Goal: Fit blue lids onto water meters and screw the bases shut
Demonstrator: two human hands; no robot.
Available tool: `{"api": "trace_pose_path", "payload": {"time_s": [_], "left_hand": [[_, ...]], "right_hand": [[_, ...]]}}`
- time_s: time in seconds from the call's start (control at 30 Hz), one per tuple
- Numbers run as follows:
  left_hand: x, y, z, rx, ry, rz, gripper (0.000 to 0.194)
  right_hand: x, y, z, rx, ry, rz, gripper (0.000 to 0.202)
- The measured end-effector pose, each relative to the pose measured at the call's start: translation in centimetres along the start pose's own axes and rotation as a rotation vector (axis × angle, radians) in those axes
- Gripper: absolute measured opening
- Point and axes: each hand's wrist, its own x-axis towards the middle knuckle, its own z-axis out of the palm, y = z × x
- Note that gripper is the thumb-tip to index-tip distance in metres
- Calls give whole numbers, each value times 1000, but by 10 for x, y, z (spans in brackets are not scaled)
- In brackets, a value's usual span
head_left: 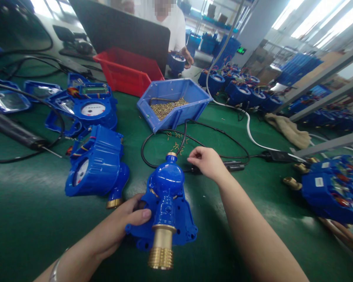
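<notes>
In front of me lies a blue water meter [170, 178], its underside up and its brass threaded end towards me. My left hand [135, 215] grips the left edge of its blue plastic housing, thumb on top. Just beyond the meter on the right, my right hand [206, 161] is closed in a pinch; whatever is between the fingertips is too small to make out. Loose brass screws [176, 147] are scattered close to those fingertips. Partly behind the right hand, a black electric screwdriver [234, 166] lies on the green mat.
A blue bin [176, 117] of screws stands ahead, beside a red bin [126, 74]. More meters sit left [97, 164] and right [326, 188]. Another black screwdriver [17, 129] is at left. Cables [248, 125] cross the mat. A person [176, 35] works opposite.
</notes>
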Motion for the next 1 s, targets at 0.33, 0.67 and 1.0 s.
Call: {"api": "trace_pose_path", "payload": {"time_s": [0.33, 0.67, 1.0], "left_hand": [[1, 0, 0, -5, 6, 16, 63], [0, -1, 1, 4, -24, 25, 59], [2, -4, -2, 17, -55, 61, 48]], "right_hand": [[35, -4, 24, -160, 21, -32, 7], [-117, -12, -14, 349, -455, -98, 10], [-122, -17, -1, 333, -414, -72, 15]]}}
